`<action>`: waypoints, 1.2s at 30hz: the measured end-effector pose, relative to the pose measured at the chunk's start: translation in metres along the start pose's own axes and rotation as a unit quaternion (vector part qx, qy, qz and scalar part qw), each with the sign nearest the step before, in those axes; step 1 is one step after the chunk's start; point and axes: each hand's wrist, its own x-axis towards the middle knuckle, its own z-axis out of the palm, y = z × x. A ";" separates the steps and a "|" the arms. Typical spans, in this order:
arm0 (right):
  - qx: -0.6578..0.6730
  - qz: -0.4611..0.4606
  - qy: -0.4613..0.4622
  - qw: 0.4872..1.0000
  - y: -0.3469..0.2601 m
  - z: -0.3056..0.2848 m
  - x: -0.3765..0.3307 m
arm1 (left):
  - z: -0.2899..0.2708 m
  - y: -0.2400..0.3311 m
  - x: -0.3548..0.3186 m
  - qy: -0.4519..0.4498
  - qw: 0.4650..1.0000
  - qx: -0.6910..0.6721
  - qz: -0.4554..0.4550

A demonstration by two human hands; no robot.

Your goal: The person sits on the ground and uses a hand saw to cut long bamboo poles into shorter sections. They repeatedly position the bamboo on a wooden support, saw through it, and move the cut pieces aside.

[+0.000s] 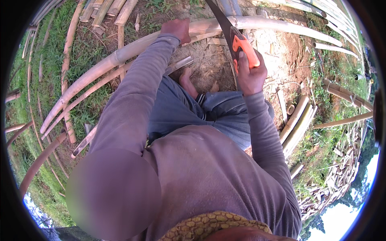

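Outdoors, on bare brown earth strewn with chips, a person in a grey-purple long-sleeved top and blue-grey trousers bends over a long, pale, thick bamboo pole (120,56) that arcs across the upper part of the view. The left hand (177,30) rests on top of this pole, fingers curled over its far side and pressing it down. The right hand (251,74) is clenched around the bright orange plastic handle (243,50) of a hand saw, whose dark, narrow steel blade (219,18) runs up and away to the top edge, crossing the pole just to the right of the left hand. Whether the teeth touch the bamboo cannot be told. One bare foot (188,82) shows on the ground just below the pole, between the two arms. Thinner split bamboo strips (66,60) lie over the grass at the left, a bundle of short cut bamboo lengths (297,122) lies at the right, and a heap of small offcuts (333,180) sits well apart at the lower right.
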 end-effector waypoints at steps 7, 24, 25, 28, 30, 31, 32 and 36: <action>0.081 0.077 0.005 0.994 -0.040 -0.068 -0.116 | 0.012 -0.013 0.003 -0.002 1.000 0.017 -0.010; 0.025 0.041 0.029 0.998 -0.010 -0.052 -0.106 | -0.007 -0.012 0.016 -0.129 0.991 -0.017 -0.019; 0.003 0.050 0.015 0.999 0.011 -0.038 -0.083 | -0.006 -0.010 0.016 -0.122 0.992 -0.013 -0.013; 0.005 0.029 0.034 0.999 0.030 0.025 0.024 | -0.008 -0.005 0.023 -0.099 0.995 -0.029 0.009; 0.010 0.066 0.018 0.998 0.021 0.024 0.025 | 0.002 -0.015 0.025 -0.095 0.995 -0.042 0.009; 0.001 0.077 0.010 0.997 0.017 0.010 0.003 | 0.010 -0.018 0.025 -0.097 0.994 -0.042 0.010; -0.003 0.080 0.008 0.997 0.013 -0.002 -0.015 | 0.007 -0.023 0.034 -0.090 0.995 -0.036 0.014; -0.002 0.067 -0.002 0.998 -0.030 -0.088 -0.142 | -0.006 -0.029 0.028 -0.161 0.985 -0.069 -0.007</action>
